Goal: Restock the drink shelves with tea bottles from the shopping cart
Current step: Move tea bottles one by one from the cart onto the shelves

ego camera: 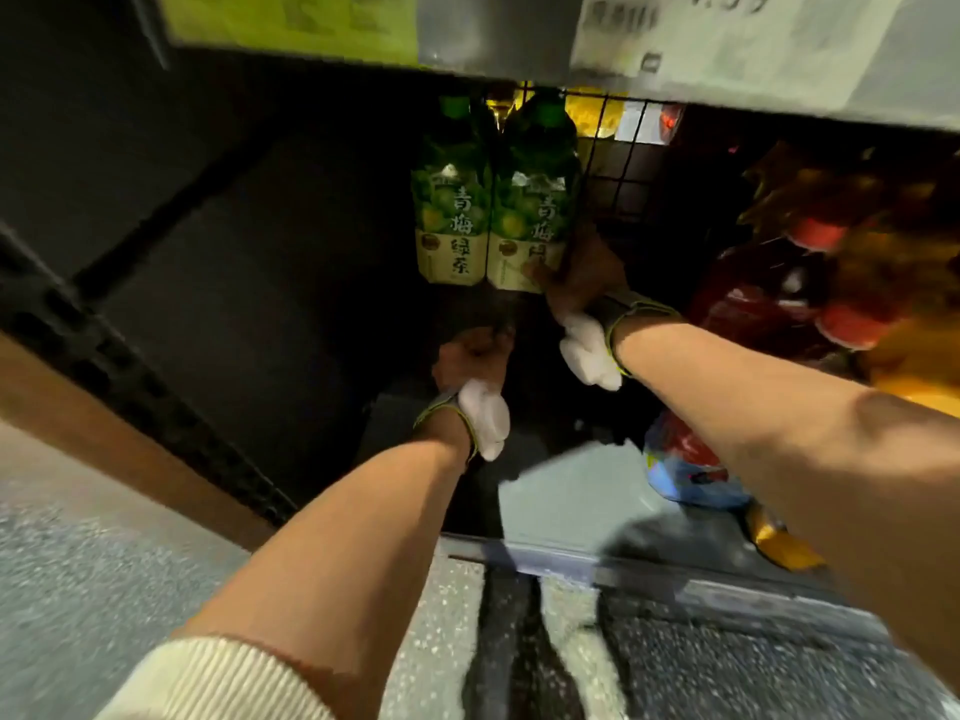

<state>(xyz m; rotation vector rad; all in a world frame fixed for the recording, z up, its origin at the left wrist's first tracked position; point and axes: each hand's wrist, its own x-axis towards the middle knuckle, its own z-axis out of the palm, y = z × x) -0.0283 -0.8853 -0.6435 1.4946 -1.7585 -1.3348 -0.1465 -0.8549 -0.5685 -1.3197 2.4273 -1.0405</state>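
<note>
Two green tea bottles with green-and-cream labels stand side by side deep on a dark low shelf (260, 283). The left bottle (451, 220) stands free. My right hand (582, 275) grips the lower part of the right bottle (530, 215), thumb across the label. My left hand (472, 356) hangs lower and nearer, just in front of the left bottle. Its fingers are loosely curled in shadow with nothing seen in them. Both wrists carry a strap with a white pad.
A black wire divider (615, 163) runs right of the tea bottles. Beyond it stand dark bottles with red caps (831, 283) and one with a blue-and-red label (685, 470). The shelf above carries price tags (727, 39). A metal shelf lip (623, 563) meets the speckled floor.
</note>
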